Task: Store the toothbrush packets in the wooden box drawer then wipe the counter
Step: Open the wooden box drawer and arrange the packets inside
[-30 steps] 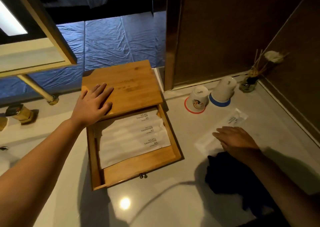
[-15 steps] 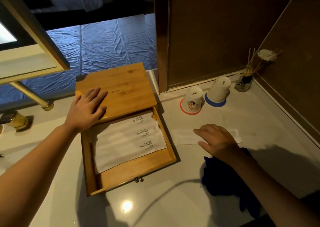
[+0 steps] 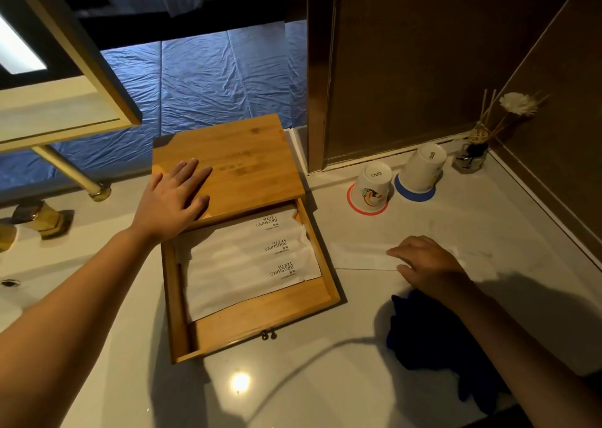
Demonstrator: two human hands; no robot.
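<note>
Right now the last loose packet (image 3: 361, 259) lies flat on the surface (image 3: 325, 378), long axis left-right, just right of the open drawer (image 3: 260, 316). Right hand (image 3: 426, 266) is on its right half, fingers spread and pressing, no pinch yet; it's clearly the nearer one. Left hand (image 3: 172, 199) lies flat on the box (image 3: 247, 163) top, holding nothing. Three packets (image 3: 257, 264) already sit in the drawer. Cloth (image 3: 433, 336) lies near the right forearm.

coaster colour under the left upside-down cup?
Red-orange ring coaster under the printed cup; head view.
</note>
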